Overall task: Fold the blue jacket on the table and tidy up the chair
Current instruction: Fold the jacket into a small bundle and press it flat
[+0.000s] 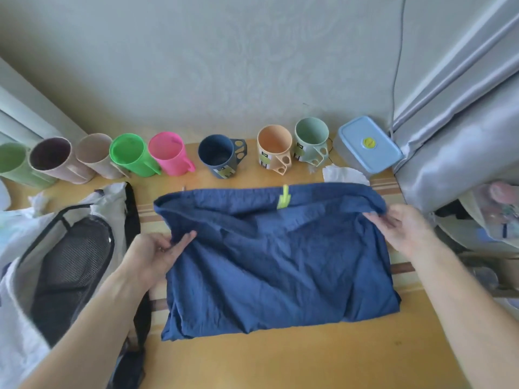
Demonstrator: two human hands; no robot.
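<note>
**Jacket fold in progress, both far corners held**

Yellow wooden surface [280,357] against a pale wall, grey curtain at 3 o'clock. The blue jacket [275,265] lies mid-surface as a rough rectangle, already doubled over, far edge lifted into a roll. A lime tag [284,198] sits on that edge at 12 o'clock.

Hands: left hand [157,254] pinches the far-left corner at 9 o'clock, fingers mostly straight with cloth between them. Right hand [398,223] grips the far-right corner at 3 o'clock, fingers curled over the fabric.

Handling, my read: thin, light, limp cloth, creases easily, no stiffness. Hold it at paired corners and keep the edge taut, or the middle will sag and bunch.

Counts: eight cups [216,153] in a row along the wall at 12 o'clock, one blue-lidded box [368,143] at 1 o'clock, one black mesh bag [73,265] at 9 o'clock, crumpled white tissue [344,175] beside the box. Chair not in view.
</note>
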